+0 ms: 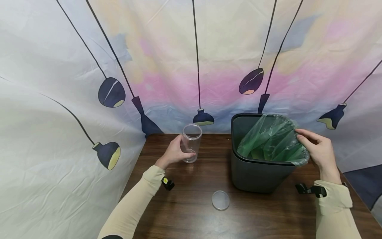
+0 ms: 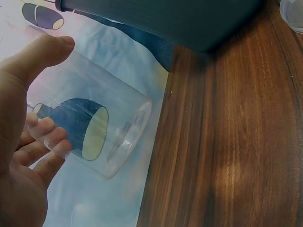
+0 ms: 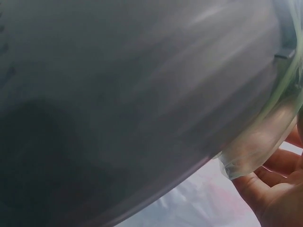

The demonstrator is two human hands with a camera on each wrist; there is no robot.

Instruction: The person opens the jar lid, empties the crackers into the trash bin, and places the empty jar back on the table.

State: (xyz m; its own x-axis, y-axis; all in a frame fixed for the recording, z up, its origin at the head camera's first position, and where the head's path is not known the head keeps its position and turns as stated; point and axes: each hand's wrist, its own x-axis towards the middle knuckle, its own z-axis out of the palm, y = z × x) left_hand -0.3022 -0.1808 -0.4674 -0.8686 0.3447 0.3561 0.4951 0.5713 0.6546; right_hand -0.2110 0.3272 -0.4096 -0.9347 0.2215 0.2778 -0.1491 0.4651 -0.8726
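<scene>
My left hand [image 1: 174,153] grips a clear, see-through jar [image 1: 191,142] with an open top, near the back of the table. The thumb [image 2: 54,49] lies on one side of the jar and the fingers curl round the other. At the right, my right hand [image 1: 323,151] pinches the edge of a thin green bin bag [image 1: 273,139]. This bag partly lines a dark grey bin [image 1: 256,177] and hangs over its right rim. In the right wrist view the bin's wall fills most of the picture, and the fingertips are partly hidden behind the bag.
A round clear lid [image 1: 220,200] lies flat on the brown wooden table [image 1: 191,212], in front of the bin and jar. Behind the table hangs a fabric backdrop [image 1: 167,66] printed with lamps, close to its back edge.
</scene>
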